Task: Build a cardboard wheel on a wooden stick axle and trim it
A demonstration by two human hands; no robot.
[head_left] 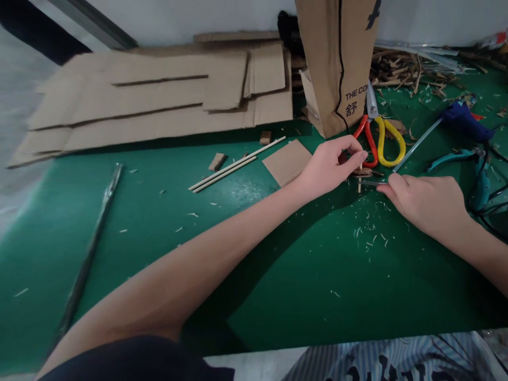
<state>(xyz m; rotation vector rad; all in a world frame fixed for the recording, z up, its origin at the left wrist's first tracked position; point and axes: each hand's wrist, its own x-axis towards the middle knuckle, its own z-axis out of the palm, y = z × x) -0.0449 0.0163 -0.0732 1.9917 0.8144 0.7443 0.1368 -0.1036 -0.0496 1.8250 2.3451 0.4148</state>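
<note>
My left hand is closed, with thumb and fingertips pinching a short thin wooden stick upright. The stick passes through a small brown cardboard disc, and its lower end shows below the disc. My right hand is closed on a thin grey blade-like strip. The strip's far end reaches the stick just under the disc; whether it touches is too small to tell. Right behind my left hand lie scissors with one red and one yellow handle. A square cardboard piece sits beside my left wrist.
Thin wooden sticks lie left of the square. Large cardboard sheets cover the back left; a tall cardboard box stands behind. At right are a blue glue gun and teal pliers. A dark wrapped rod lies left.
</note>
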